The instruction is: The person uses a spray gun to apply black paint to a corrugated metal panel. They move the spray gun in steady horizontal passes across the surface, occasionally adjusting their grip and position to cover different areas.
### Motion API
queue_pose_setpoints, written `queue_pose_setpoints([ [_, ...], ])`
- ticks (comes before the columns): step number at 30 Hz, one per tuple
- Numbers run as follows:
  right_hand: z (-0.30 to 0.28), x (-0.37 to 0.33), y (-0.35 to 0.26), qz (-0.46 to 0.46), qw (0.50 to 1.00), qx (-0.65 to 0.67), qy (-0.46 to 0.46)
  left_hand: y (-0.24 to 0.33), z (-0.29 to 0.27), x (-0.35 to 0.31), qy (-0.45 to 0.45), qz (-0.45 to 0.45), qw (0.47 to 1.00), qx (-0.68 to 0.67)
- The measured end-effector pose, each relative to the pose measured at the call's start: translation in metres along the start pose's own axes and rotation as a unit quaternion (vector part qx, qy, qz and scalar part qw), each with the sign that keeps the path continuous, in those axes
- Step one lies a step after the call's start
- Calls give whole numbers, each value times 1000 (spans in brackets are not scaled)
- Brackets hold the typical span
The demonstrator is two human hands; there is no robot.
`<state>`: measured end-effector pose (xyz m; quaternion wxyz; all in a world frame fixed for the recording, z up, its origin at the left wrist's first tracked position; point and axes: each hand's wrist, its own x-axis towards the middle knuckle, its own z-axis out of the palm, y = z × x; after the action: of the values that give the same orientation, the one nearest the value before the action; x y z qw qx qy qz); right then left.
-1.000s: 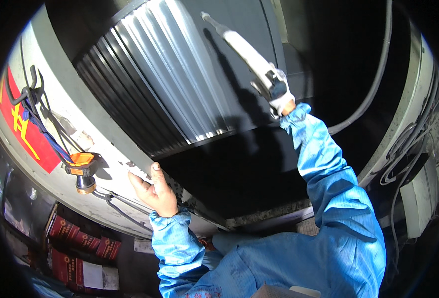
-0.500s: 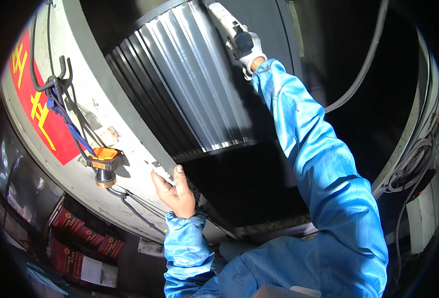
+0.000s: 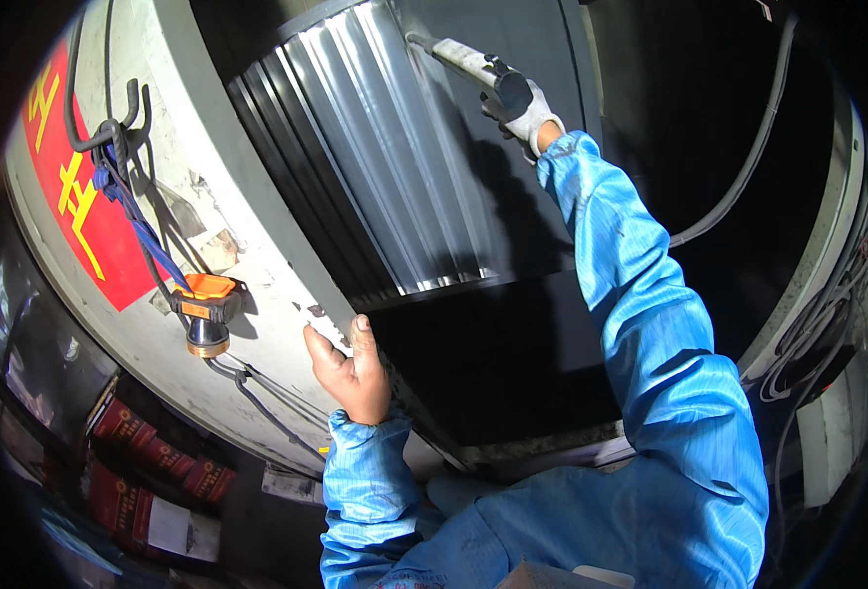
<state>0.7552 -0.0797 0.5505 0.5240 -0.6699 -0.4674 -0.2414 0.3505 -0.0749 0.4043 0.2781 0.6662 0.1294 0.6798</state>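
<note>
Above both your hands stands the biggest thing here — a ribbed metal panel (image 3: pixel 385 157), its bright vertical corrugations running down to a dark opening (image 3: pixel 493 363) that lies between your two arms. To the left of your left hand runs a broad, pale curved frame (image 3: pixel 218 206), scuffed and flaking, with a red sign bearing yellow characters (image 3: pixel 71 187) on its far left part. Your right arm in its blue sleeve (image 3: pixel 650 324) reaches up and well away from your left hand, across the dark opening. Your right hand (image 3: pixel 524 113), in a white glove, is closed around the dark grip of a spray wand (image 3: pixel 473 67), whose pale barrel points up and left from the hand, its tip near the upper edge of the ribbed panel. Your left hand (image 3: pixel 350 368) is bare, its fingers together and extended, and it presses against the inner edge of the pale frame just below the panel's lower left corner — it grips nothing. Left of that hand, near it, an orange-topped fitting with a brass base (image 3: pixel 206 309) hangs on the frame, with a blue strap (image 3: pixel 134 221) and dark cables leading up from it to a dark hook (image 3: pixel 125 123).
</note>
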Motion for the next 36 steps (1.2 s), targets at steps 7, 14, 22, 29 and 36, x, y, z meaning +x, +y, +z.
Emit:
queue_pose_setpoints([
  [7, -13, 17, -16, -25, 998, -47, 39, 1, 0, -1, 8, -15, 1000, -23],
  [14, -17, 42, -23, 63, 998, 19, -24, 1, -1, 1, 4, 5, 1000, 6],
  [22, -22, -5, -19, 92, 995, 27, -40, -2, 0, 0, 5, 6, 1000, -5],
  [29, -21, -42, -5, 94, 993, -44, -60, 1, 0, 1, 4, 1, 1000, -6],
  [36, -25, -76, -8, 122, 989, -38, -71, 0, 0, 2, 7, 10, 1000, -12],
])
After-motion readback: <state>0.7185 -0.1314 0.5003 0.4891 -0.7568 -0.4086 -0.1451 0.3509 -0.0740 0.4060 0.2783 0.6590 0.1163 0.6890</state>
